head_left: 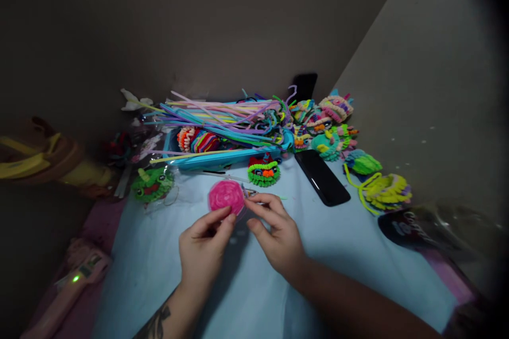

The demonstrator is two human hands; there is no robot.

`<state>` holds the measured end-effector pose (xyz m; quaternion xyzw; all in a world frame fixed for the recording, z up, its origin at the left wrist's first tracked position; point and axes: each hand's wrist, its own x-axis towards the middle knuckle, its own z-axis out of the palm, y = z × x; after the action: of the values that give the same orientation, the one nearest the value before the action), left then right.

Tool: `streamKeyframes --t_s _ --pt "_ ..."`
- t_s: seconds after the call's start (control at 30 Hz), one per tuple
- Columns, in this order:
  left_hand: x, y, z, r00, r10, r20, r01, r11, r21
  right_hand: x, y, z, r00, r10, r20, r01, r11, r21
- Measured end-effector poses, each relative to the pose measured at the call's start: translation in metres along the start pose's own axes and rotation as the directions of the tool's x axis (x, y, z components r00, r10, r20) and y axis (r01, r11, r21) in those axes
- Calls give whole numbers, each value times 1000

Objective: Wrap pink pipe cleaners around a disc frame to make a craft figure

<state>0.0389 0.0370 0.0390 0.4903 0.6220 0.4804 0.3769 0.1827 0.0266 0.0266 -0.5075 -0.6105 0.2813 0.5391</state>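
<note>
On the left sits a fuzzy green creature (153, 185); then the left hand (202, 251), thumb and finger pinching a pink coiled disc (226, 196) at centre. The right hand (277, 238) has fingertips at its right edge, thumb apart; whether they grip, I can't tell. A slackened pinch could let the coil loosen.

dark grey wall (222, 26) behind | paler grey surface (429, 74) right | light-blue table cover (246, 291) | dim light

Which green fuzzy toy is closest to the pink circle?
The green toy with the orange blob in its middle, just in front of the blue tray. The yellow-horned toy sits farther away, left; other greenish toys sit farther right.
</note>
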Motion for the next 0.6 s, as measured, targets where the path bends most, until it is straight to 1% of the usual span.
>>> streamKeyframes --t_s 0.07,0.13,0.27,0.33,0.4,0.5,0.6 --pt "-1 0 -1 996 82 20 -83 996 30 2 2 0 994 110 -12 -108 989 103" --pt "-3 -1 -2 982 181 55 -184 981 59 4 3 1 979 201 -22 -193 959 205" --pt "-5 -2 -3 934 332 136 -344 935 82 7 4 1 956 292 -31 -265 903 337" --pt "-4 -1 -3 912 381 154 -395 916 75 9 4 0 951 310 -12 -286 889 358" --pt "-4 0 -3 900 406 158 -420 905 66 10 4 -1 950 309 38 -302 884 357" --pt "-2 1 -2 891 415 181 -431 901 55 10 5 -2 953 284 104 -302 890 340" --pt "0 3 -2 884 415 215 -433 901 43 10 6 -3 955 269 127 -295 904 308"
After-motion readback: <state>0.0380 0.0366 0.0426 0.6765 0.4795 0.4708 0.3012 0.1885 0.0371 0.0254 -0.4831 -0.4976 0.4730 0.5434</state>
